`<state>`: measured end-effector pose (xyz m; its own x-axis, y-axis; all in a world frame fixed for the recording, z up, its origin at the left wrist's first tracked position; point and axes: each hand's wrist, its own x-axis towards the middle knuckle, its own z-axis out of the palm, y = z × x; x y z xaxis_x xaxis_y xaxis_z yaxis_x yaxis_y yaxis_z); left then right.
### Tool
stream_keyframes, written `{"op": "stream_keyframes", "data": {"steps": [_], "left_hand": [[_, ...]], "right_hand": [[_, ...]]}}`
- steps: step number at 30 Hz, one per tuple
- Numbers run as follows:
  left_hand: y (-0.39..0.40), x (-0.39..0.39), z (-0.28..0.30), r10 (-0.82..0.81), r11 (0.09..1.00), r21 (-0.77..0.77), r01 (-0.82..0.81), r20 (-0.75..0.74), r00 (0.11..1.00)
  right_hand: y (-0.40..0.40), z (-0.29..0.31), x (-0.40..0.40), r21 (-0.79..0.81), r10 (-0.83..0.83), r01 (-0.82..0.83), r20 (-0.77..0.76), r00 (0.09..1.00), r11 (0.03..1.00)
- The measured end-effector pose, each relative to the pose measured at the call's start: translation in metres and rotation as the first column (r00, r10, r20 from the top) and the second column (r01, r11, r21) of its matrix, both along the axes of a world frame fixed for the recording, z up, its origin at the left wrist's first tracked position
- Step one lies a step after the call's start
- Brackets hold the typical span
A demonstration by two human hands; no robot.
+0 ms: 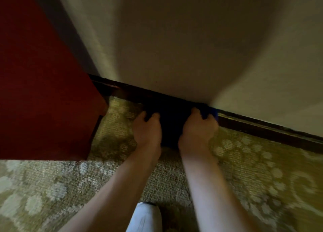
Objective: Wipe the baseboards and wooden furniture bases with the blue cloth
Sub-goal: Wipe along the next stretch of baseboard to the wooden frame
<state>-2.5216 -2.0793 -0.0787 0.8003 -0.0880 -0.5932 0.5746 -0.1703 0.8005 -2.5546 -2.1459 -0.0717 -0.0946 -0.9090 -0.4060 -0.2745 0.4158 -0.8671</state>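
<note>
At baseboard (262, 126): blue cloth (171, 119), two-hand grip.

A plain beige wall (174, 39) fills the far side, dimly lit. Patterned olive-green carpet (253, 170) covers the floor. Dark red furniture (35, 91) stands left.

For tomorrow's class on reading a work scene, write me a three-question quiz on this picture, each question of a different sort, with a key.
1. True or false: both hands grip the dark blue cloth.
2. What does the cloth lie against?
A. the dark wooden baseboard
B. the red wooden cabinet
C. the pale wall
3. Fill in: the floor is covered by a patterned green ____.

Key
1. True: the left hand and the right hand each curl fingers round it.
2. A
3. carpet
</note>
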Motion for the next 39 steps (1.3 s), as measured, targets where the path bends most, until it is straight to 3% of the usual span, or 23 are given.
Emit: {"op": "stream_keyframes", "data": {"steps": [3, 5, 7, 9, 11, 13, 15, 20, 23, 25, 27, 29, 31, 33, 37, 39], "left_hand": [[0.008, 0.016, -0.009, 0.243, 0.969, -0.071, -0.235, 0.128, 0.962], [0.012, 0.024, -0.016, 0.283, 0.948, -0.18, -0.263, 0.095, 0.955], [0.01, 0.022, -0.013, 0.178, 0.958, -0.232, -0.17, 0.015, 0.984], [0.006, 0.014, -0.011, -0.039, 0.978, -0.206, 0.023, -0.072, 0.997], [0.001, 0.005, -0.006, -0.226, 0.958, -0.216, 0.187, -0.169, 0.959], [0.003, 0.001, -0.007, -0.28, 0.95, -0.199, 0.24, -0.207, 0.937], [0.013, 0.011, -0.004, -0.205, 0.972, -0.151, 0.182, -0.158, 0.966], [0.043, 0.059, -0.008, 0.205, 0.961, -0.19, -0.199, 0.008, 0.979], [0.031, 0.057, -0.009, 0.241, 0.961, -0.154, -0.231, 0.049, 0.969], [0.018, 0.043, -0.009, 0.169, 0.98, -0.107, -0.169, -0.01, 0.986], [0.006, 0.023, -0.008, 0.005, 0.998, -0.067, -0.013, -0.122, 0.993], [-0.007, 0.009, -0.004, -0.198, 0.979, -0.093, 0.183, -0.188, 0.962], [-0.011, 0.007, -0.004, -0.288, 0.956, -0.113, 0.269, -0.215, 0.933], [-0.008, 0.012, -0.007, -0.229, 0.971, -0.122, 0.206, -0.225, 0.947], [-0.002, 0.029, -0.011, 0.145, 0.986, -0.05, -0.158, -0.194, 0.97], [-0.008, 0.02, -0.01, 0.122, 0.989, -0.058, -0.135, -0.186, 0.975]], "right_hand": [[0.021, 0.003, 0.029, 0.093, 0.142, -0.151, 0.09, 0.986, 0.984], [0.024, 0.002, 0.034, 0.139, 0.259, -0.28, 0.151, 0.954, 0.95], [0.014, 0.002, 0.021, 0.122, 0.293, -0.306, 0.117, 0.949, 0.944], [-0.004, -0.001, 0.0, 0.068, 0.231, -0.231, -0.001, 0.973, 0.971], [-0.016, -0.001, -0.018, 0.011, 0.178, -0.178, -0.082, 0.981, 0.984], [-0.018, -0.001, -0.023, -0.033, 0.084, -0.086, -0.068, 0.994, 0.996], [-0.007, -0.004, -0.007, -0.002, 0.015, -0.015, -0.031, 0.999, 1.0], [0.034, -0.005, 0.055, 0.198, 0.143, -0.19, 0.23, 0.963, 0.962], [0.037, -0.002, 0.048, 0.298, 0.125, -0.256, 0.396, 0.91, 0.919], [0.028, -0.005, 0.02, 0.32, 0.074, -0.229, 0.432, 0.899, 0.919], [0.006, -0.012, -0.013, 0.272, -0.027, -0.085, 0.381, 0.924, 0.959], [-0.021, -0.02, -0.039, 0.208, -0.096, 0.022, 0.355, 0.93, 0.978], [-0.035, -0.023, -0.051, 0.199, -0.088, 0.024, 0.321, 0.943, 0.98], [-0.033, -0.025, -0.047, 0.239, -0.044, -0.028, 0.288, 0.957, 0.971], [-0.019, -0.021, -0.025, 0.365, 0.064, -0.206, 0.365, 0.929, 0.908], [-0.019, -0.019, -0.033, 0.271, 0.078, -0.18, 0.349, 0.934, 0.946]]}}
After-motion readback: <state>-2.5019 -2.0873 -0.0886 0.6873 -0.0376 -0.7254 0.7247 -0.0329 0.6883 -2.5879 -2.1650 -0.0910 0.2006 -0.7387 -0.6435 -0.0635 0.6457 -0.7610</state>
